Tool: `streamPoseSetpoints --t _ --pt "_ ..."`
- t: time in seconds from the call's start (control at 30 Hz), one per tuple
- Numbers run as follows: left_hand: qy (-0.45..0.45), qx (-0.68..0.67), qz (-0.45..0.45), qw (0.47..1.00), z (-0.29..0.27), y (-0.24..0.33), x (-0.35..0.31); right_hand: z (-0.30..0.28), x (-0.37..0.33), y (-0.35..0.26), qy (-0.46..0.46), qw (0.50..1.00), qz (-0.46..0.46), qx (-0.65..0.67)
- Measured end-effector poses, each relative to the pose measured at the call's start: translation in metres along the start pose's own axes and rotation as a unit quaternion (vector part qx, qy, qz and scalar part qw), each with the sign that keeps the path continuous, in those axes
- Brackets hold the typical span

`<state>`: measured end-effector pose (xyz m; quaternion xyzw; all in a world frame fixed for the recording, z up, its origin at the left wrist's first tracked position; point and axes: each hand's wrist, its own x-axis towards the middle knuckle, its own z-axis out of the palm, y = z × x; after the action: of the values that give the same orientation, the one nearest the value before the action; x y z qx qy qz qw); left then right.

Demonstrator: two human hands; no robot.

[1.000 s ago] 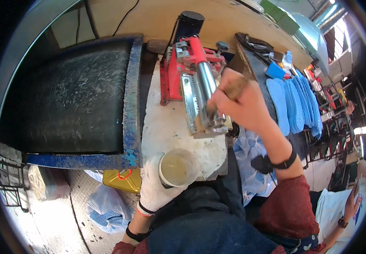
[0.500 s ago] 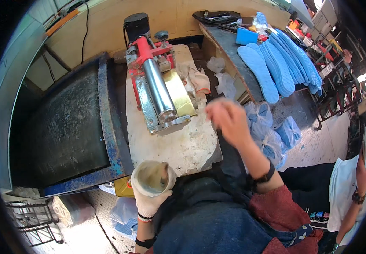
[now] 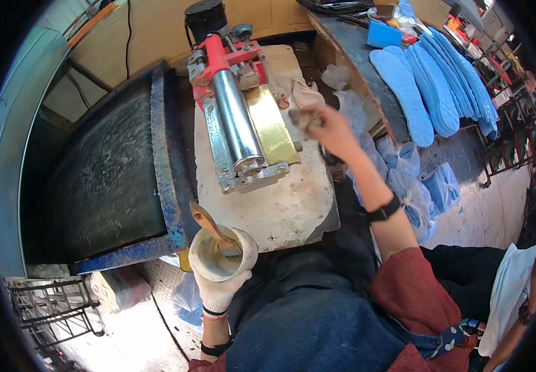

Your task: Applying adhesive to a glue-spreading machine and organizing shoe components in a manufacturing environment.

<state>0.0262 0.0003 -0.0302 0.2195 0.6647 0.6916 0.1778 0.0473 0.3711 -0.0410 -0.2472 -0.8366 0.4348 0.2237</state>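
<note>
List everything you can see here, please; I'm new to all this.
roller machine: one, red and silver, on the board
gold-coloured plate: one, beside the roller
board: one, pale, stained, under the machine
belt: one, black, blue-framed, left
cloth: pale, right of the machine
insoles: many, blue, overlapping, on the right table
box: one, blue, behind the insoles
bags: several, clear, blue contents, floor
racks: at least two, dark, lower left and far right
brush: one, wooden handle, in the cup
cup: one, whitish, in the left hand
co-worker's arm: one, right edge
apron: one, dark blue, on the person
left hand: one, white-gloved, under the cup
right hand: one, bare, right of the machine
</note>
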Motion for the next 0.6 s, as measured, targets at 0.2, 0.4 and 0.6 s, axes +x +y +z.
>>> streamPoseSetpoints --t 0.2,0.4,0.6 --pt "-0.024 -0.010 0.006 1.000 -0.010 0.004 -0.006 -0.021 -0.008 -0.108 -0.057 0.965 -0.240 -0.087" --pt "-0.012 0.006 0.068 0.998 -0.014 0.006 -0.016 -0.053 -0.073 -0.130 -0.161 0.941 -0.231 -0.188" --pt "-0.006 -0.037 0.041 0.998 -0.036 0.003 -0.027 -0.068 -0.109 -0.186 -0.158 0.957 -0.244 0.003"
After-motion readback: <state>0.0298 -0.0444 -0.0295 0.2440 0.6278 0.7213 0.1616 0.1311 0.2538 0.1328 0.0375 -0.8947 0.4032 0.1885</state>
